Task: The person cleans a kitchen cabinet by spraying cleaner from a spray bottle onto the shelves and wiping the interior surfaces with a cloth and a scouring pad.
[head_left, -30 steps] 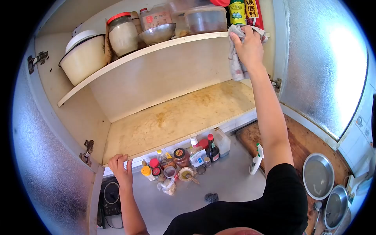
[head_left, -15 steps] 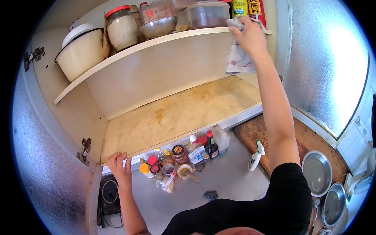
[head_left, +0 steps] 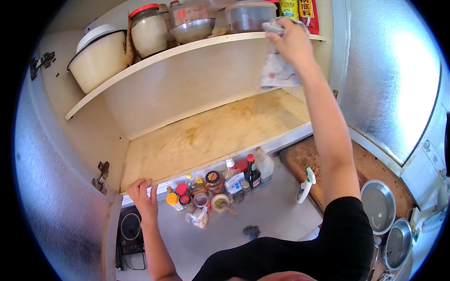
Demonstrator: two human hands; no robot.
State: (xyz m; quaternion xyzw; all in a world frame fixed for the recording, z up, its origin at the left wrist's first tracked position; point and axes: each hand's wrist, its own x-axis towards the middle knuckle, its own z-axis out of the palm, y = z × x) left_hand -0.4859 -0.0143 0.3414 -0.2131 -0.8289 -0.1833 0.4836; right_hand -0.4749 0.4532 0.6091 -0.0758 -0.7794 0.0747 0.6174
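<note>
My right hand (head_left: 295, 43) is closed round a white patterned cloth (head_left: 280, 74), pressed at the front edge of the upper shelf (head_left: 206, 44) near its right end. Part of the cloth hangs below the shelf. Close behind that hand stand a lidded plastic tub (head_left: 251, 18) and a yellow packet (head_left: 288, 8). My left hand (head_left: 143, 199) rests at the front left edge of the cabinet floor (head_left: 173, 154), thumb apart from the bent fingers, with nothing visible in it. Brownish stains mark this floor.
An enamel pot (head_left: 96, 61), a jar with a red lid (head_left: 149, 35) and a metal bowl (head_left: 192, 31) stand on the shelf. Below are several bottles and jars (head_left: 215, 182), a spray bottle (head_left: 305, 185), a scouring pad (head_left: 251, 231) and metal pans (head_left: 378, 206).
My right hand and the cloth have moved a little to the left along the shelf edge. My left hand has stayed at the cabinet's lower edge.
</note>
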